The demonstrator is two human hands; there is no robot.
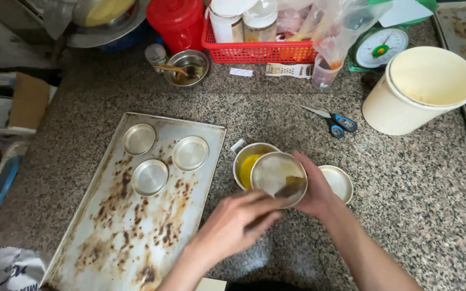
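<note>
Baking tray (130,237), stained, lies left on the granite counter (405,215), bearing 3 small round tins (190,153). Right hand (314,194) cups 1 further shallow metal tin (278,178), tilted towards the person, just above a cup of yellow liquid (248,167). Left hand (233,226), fingers closed on a brush (289,188), reaches rightward; bristles touch the tin's inner wall.

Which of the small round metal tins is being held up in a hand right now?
The tin in the right hand, above the cup of yellow liquid; three others lie on the baking tray.
</note>
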